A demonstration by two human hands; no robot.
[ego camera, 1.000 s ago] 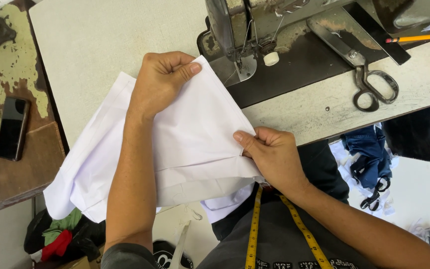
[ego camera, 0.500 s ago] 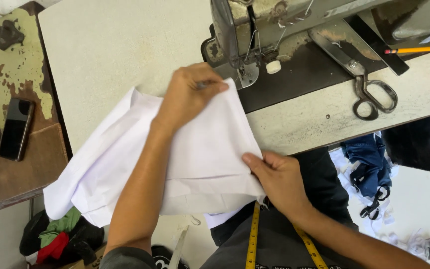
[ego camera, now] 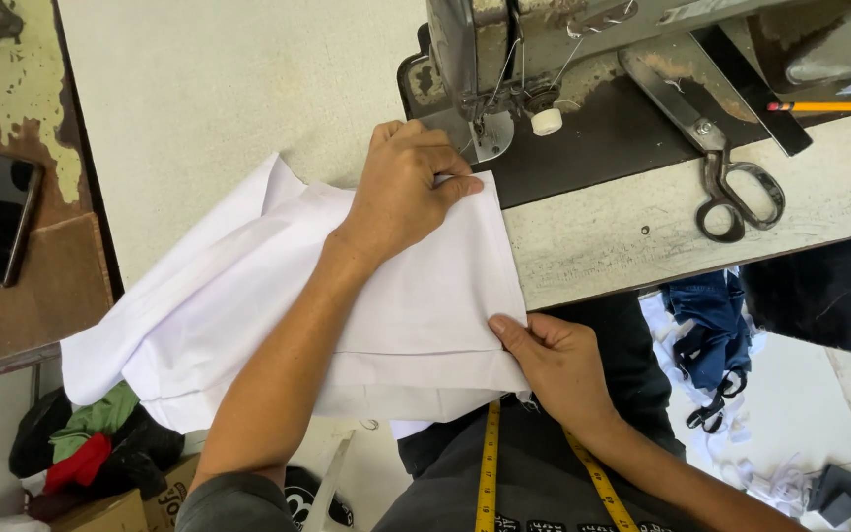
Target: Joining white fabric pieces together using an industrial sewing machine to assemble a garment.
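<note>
Pale worn table [ego camera: 248,89] w/ grey metal sewing machine [ego camera: 504,59] (upper centre): left hand [ego camera: 401,187] pressed flat on folded white cloth [ego camera: 416,305]; right hand [ego camera: 558,365] pinching its lower-right edge.

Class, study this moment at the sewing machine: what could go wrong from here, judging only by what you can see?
1. The left hand presses the white fabric with its fingertips close to the presser foot; they might get caught if the machine runs.
2. Much of the fabric hangs off the table edge, with only the right hand pinching one corner; its weight may drag the seam crooked.
3. The scissors lie near that edge and could get knocked off.
</note>
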